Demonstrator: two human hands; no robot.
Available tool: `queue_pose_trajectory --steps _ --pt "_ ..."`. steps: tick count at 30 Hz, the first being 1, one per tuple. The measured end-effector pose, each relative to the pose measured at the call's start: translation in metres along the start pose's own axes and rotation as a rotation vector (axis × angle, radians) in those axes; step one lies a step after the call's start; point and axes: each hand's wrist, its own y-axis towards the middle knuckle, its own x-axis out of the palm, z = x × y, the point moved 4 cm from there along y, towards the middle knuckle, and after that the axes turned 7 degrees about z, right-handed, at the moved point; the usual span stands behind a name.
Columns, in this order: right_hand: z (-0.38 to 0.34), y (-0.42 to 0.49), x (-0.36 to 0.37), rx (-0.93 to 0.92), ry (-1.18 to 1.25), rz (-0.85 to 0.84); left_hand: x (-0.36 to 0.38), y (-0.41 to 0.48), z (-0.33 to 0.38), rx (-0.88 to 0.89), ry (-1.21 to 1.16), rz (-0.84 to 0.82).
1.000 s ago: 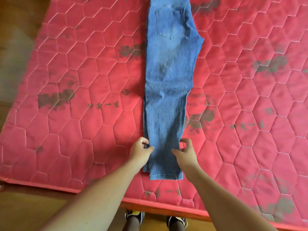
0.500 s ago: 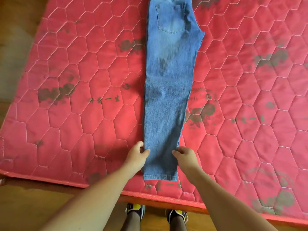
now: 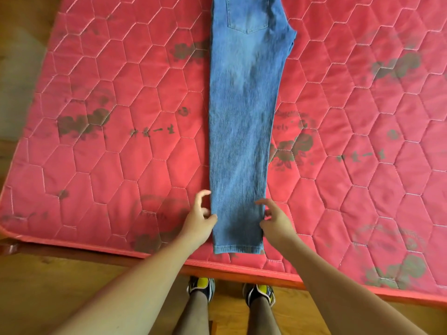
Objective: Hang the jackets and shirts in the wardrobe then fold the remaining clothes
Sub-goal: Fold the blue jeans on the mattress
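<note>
Two hands, one pair of jeans [image 3: 244,141], and the grip is gone! A second ago both hands were pinching the edges of the lower leg, and half a second ago they were still clamped there. Now the fingers have sprung apart.

The jeans lie folded lengthwise, leg on leg, flat on the mattress [image 3: 121,141]. The back pocket [image 3: 248,18] faces up at the far end and the hem sits just short of the near edge. The kink that showed at the knee a second ago is smoothed out, and the denim runs in one straight strip.

The left hand [image 3: 200,218] sits at the left edge of the leg, fingers spread and loosely curved, thumb tip just at the cloth and holding nothing. The right hand [image 3: 275,218] mirrors it at the right edge, forefinger reaching over the denim, the rest lifted and slack, also holding nothing. Motion blur softens both sets of fingertips.

The mattress is red, quilted in hexagons, with a dark flower print scattered across it. Below its near edge a pair of shoes [image 3: 200,286] stands on the wooden floor [image 3: 48,286].
</note>
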Motion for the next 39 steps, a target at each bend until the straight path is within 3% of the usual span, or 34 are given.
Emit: queue_pose_trajectory --steps 4,5,9,11,14,17,20,22,24,27,31,36,39 --pt "-0.006 -0.004 0.000 -0.155 -0.124 -0.002 0.000 -0.005 0.006 0.121 0.155 -0.059" --pt "-0.011 -0.006 -0.002 -0.247 -0.205 0.027 -0.001 -0.005 0.009 0.206 0.244 -0.039" --pt "-0.028 -0.019 -0.014 -0.709 -0.501 0.140 -0.010 -0.008 0.033 0.853 0.562 0.130" --pt "-0.037 -0.019 -0.029 -0.822 -0.498 0.231 -0.019 -0.005 0.042 0.919 0.584 0.185" --pt "-0.069 -0.015 -0.057 -0.836 -0.343 0.232 -0.037 0.004 0.068 0.851 0.416 0.227" --pt "-0.125 -0.003 -0.082 -0.633 -0.030 0.073 -0.050 0.025 0.120 0.684 0.112 0.141" --pt "-0.182 0.041 -0.100 -0.493 0.285 0.077 -0.053 0.064 0.184 0.522 -0.269 0.146" --pt "-0.196 0.086 -0.099 -0.335 0.448 -0.018 -0.044 0.102 0.196 0.327 -0.458 0.078" --pt "-0.179 0.121 -0.083 -0.162 0.364 -0.094 -0.027 0.132 0.172 0.120 -0.413 -0.046" --pt "-0.122 0.137 -0.055 0.007 0.117 -0.107 -0.008 0.141 0.113 -0.037 -0.087 -0.114" --pt "-0.099 0.137 -0.046 -0.074 0.061 0.041 -0.006 0.142 0.092 -0.015 -0.080 0.010" --pt "-0.087 0.119 -0.037 -0.114 -0.028 0.034 -0.008 0.120 0.083 -0.081 0.071 -0.001" --pt "-0.064 0.094 -0.028 -0.041 -0.097 -0.035 -0.012 0.089 0.065 -0.155 0.123 -0.075"
